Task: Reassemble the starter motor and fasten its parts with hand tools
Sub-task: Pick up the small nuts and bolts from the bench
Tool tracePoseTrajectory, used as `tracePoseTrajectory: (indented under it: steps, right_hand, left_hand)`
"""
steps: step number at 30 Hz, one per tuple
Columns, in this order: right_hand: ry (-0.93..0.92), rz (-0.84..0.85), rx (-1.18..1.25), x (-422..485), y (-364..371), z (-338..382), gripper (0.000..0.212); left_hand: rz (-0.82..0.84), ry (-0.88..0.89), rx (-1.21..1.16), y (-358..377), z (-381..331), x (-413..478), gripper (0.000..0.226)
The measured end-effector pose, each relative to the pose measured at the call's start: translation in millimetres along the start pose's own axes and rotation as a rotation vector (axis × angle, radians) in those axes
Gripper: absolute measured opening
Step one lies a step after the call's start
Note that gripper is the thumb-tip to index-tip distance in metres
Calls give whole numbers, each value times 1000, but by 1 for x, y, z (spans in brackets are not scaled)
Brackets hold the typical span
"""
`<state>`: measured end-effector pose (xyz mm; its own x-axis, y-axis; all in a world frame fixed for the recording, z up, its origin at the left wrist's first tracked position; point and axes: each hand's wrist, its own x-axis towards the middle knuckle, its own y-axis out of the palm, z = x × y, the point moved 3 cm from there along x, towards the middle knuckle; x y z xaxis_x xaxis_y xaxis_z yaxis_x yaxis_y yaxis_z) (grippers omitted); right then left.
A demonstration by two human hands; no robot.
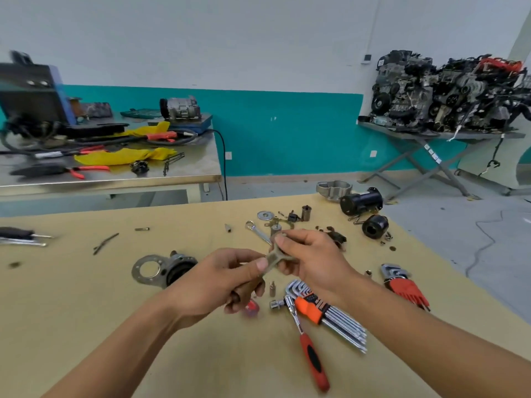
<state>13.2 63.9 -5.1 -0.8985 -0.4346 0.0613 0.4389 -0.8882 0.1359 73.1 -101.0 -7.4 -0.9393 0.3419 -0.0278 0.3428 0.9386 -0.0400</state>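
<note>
Both hands are raised over the tan tabletop (86,311), meeting on one small grey forked lever (274,257); the left hand (227,282) pinches its lower end between thumb and forefinger, the other fingers curled under; the right hand (313,259) has its fingertips closed round the upper end; the lever is clear of the surface, held between the two. Just left of the hands the flanged nose housing (161,270) lies on its side; by the right wrist a hex key set (313,310) in an orange holder and a ratchet (311,351) with an orange and black handle lie touching; a second key set (405,287), in a red holder, lies further right. Beyond the hands a spanner (256,230) rests among small loose parts; near the far edge sit the black motor body (361,201), a black end cap (375,227) and a cast aluminium cover (333,189).
</note>
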Motion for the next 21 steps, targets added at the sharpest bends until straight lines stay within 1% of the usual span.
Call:
tracePoseTrajectory:
  steps: [2,3,4,5,6,8,10,11,13,14,16,18,20,21]
  right_hand:
    - [184,53,160,5,20,-9,17]
    - [253,41,217,9,28,-13,18]
    - [299,6,260,15,35,-16,19]
    - [305,-39,260,21,40,-19,18]
    - [269,-78,191,28,43,-22,17]
    - [141,-94,-117,38,51,-30,14]
    - [37,-23,-431,42,63,-45,12]
    - [16,11,-530,43,69,-53,12]
    - [-8,63,-670,46,79,-68,15]
    - [-25,79,-743,47,83,-72,21]
    - [-68,79,-879,49,84,-72,36]
    - [-86,74,-988,51,73,-64,45]
    - [-120,47,-1045,54,49,-47,51]
    - [-148,5,-1039,55,31,-35,50]
  left_hand:
    - [62,-2,5,-11,3,-20,34]
    - [66,-14,58,-18,5,-31,33]
    - [43,-30,146,-26,10,-40,30]
    - [-14,-48,254,-35,15,-49,25]
    - [-103,-65,371,-45,23,-57,19]
    - [-340,-78,636,-64,40,-73,11]
    - [-549,-15,873,-76,53,-87,12]
    - [-612,35,931,-80,60,-92,12]
    - [-669,111,997,-85,70,-98,11]
    - [-685,127,1020,-88,74,-99,10]
    - [-708,115,1046,-94,80,-100,13]
    - [-719,83,1063,-99,85,-100,22]
    - [-749,54,1111,-103,91,-101,30]
    - [-792,57,1139,-105,93,-102,34]
